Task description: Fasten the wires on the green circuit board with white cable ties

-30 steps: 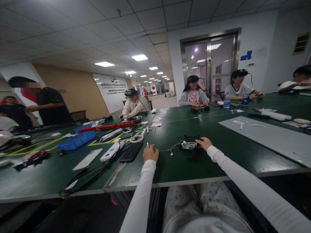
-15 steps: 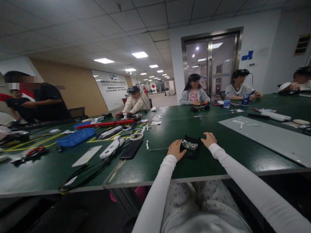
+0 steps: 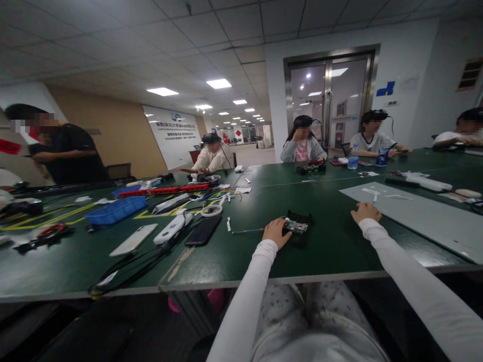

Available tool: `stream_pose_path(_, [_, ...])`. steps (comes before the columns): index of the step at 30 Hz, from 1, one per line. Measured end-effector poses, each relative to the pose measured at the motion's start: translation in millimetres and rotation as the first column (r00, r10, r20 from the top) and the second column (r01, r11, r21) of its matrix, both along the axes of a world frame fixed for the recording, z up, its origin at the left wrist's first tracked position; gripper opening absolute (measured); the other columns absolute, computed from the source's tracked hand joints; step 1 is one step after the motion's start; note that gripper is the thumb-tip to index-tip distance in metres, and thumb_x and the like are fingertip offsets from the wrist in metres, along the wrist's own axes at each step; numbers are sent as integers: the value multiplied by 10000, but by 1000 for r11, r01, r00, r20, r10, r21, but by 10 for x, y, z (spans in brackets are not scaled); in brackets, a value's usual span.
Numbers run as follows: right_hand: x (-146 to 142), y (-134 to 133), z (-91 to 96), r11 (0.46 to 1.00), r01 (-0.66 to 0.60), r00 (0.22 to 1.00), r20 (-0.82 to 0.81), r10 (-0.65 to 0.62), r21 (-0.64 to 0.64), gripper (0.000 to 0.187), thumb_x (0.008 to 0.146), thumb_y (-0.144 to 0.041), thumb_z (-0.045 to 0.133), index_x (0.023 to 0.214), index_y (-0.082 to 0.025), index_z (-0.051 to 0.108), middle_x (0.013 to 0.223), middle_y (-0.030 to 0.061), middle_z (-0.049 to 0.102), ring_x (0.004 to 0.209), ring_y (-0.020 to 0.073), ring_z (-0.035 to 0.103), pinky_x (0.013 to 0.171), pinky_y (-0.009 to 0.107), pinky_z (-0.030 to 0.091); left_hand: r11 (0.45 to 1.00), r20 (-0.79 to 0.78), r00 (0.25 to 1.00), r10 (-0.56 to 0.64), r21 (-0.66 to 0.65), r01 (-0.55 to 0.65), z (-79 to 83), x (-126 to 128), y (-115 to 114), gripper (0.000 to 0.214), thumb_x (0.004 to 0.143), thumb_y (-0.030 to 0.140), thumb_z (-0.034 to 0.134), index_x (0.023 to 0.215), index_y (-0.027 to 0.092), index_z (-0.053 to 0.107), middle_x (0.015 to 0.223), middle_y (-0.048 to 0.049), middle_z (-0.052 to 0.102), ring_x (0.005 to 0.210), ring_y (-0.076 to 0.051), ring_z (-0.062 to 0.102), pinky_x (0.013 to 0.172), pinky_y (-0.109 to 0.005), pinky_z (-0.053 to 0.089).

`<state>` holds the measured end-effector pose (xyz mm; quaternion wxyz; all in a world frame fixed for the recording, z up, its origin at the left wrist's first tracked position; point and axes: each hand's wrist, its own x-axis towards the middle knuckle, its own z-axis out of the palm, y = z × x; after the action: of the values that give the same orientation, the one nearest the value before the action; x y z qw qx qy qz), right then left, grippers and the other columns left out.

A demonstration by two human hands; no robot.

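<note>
A green circuit board [image 3: 298, 227] lies in a black plastic housing [image 3: 302, 217] on the table before me. My left hand [image 3: 276, 233] grips the left end of the board, thumb at the near side and fingers at the far side. Its fingers partly cover that end. A thin cable [image 3: 247, 231] runs along the table to the left of this hand. Off to the right, my right hand [image 3: 367, 212] is over the table by the left edge of a grey panel [image 3: 407, 216]. Its thumb and fingers are apart, and I see nothing held in it.
Left of me lie a black phone [image 3: 204, 230], a white phone [image 3: 134, 240], a white device [image 3: 172, 227] with black cables, and a blue tray [image 3: 116, 210]. White strips lie on the grey panel. Several people sit across the table, near a water bottle [image 3: 353, 157].
My right hand has moved away from the black housing, rightward to the grey panel's edge. My left hand stays at the board. Across the table, one person has raised a hand to the head.
</note>
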<state>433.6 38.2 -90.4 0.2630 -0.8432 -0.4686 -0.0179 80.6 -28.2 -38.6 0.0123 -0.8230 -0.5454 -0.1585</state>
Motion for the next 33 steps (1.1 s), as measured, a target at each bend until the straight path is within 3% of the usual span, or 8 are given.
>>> stream_pose_path(4, [397,-55,-96,995,67,997,50,-64,-80,414,663,-367,449,1013,-164,536,1114,168,423,1073,327,339,834,507,233,1000,4,1000,12,-14,-12,24,11,-17,460,739,392,457,1166,235,389,1242,-57,384,1129,-222,350,929,-372,294])
stream_pose_path(8, [592,-75,-150,985,104,993,75,-94,-136,457,663,-394,430,1024,-134,531,1097,185,444,1043,332,368,813,498,265,1000,7,1000,2,-18,-2,24,7,-10,463,744,399,450,1173,240,377,1237,-56,387,1133,-222,343,926,-373,294])
stream_pose_path(14, [602,-39,-153,985,45,995,98,-29,-167,450,667,-375,435,1007,-100,543,1064,191,443,1020,306,387,790,434,311,1000,3,1000,7,-18,-7,8,4,13,462,747,396,449,1177,245,369,1237,-48,384,1136,-222,337,925,-381,295])
stream_pose_path(33, [574,-39,-117,980,44,997,78,-29,-195,429,687,-357,422,1038,-134,527,1081,173,435,1028,314,380,776,465,322,1000,-34,999,11,2,-11,-2,-24,20,452,749,410,431,1172,266,358,1232,-21,385,1122,-214,346,905,-374,315])
